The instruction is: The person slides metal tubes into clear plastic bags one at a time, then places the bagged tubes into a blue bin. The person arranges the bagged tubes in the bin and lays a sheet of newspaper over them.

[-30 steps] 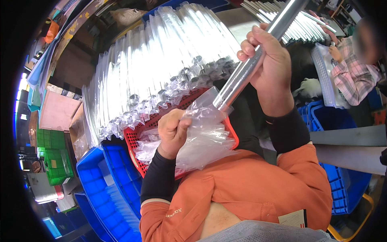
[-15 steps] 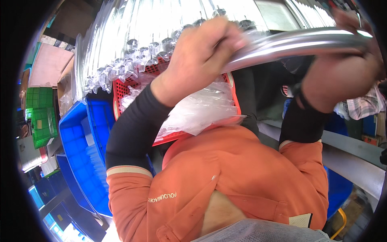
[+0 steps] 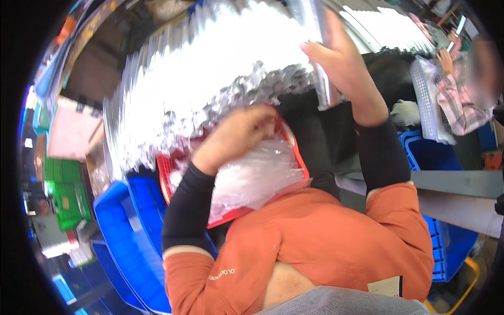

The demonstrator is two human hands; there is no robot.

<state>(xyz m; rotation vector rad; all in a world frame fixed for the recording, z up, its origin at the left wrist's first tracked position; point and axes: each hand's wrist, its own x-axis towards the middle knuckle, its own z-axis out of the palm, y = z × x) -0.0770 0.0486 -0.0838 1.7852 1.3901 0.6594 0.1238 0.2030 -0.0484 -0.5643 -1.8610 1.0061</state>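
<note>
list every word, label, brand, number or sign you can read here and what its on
Orange shirt: short line of pale lettering on the left side; blurred, and its wording is not copied here.
Beige tag on the shirt: marks too small to read.
Tube in the right hand: no readable text.
Bags in the red basket: no readable text.

Left hand (image 3: 236,134) lower, blurred fingers (image 3: 266,121) curled, right hand (image 3: 344,63) raised, thumb (image 3: 318,52) extended

Clear plastic bags (image 3: 257,176) in a red basket (image 3: 166,168)
</note>
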